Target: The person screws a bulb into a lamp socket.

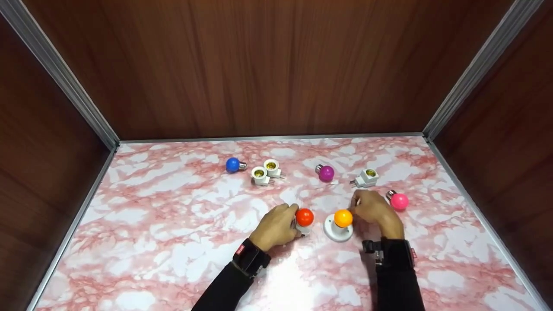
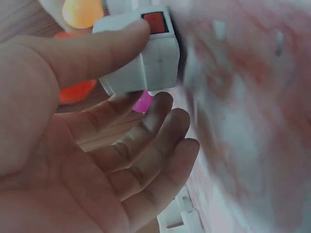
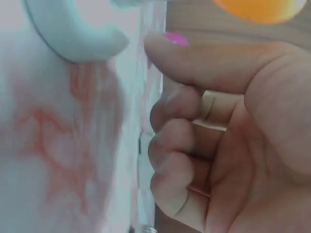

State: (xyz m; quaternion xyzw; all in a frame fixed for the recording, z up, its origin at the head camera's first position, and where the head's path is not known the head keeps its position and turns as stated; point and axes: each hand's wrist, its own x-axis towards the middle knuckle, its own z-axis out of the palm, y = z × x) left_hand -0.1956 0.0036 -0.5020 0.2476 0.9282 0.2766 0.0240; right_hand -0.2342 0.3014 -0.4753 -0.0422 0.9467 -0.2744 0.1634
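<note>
Fingers (left) (image 2: 103, 115) seemingly pinch socket (image 2: 160, 63)

Back wall (image 1: 276, 69), dark-brown wood-grain, facing me; side walls (image 1: 39, 112), two, matching; corner strips (image 1: 61, 74), grey metal; tabletop (image 1: 164, 242), pink-and-white marbled, with white glare (image 1: 298, 276) nearer me.

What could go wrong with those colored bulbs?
The right hand is close to the orange bulb, so it might bump it. The left hand pinches the white holder under the red bulb; if it slips, both might tip. The pink bulb lies loose and could roll if nudged.
</note>
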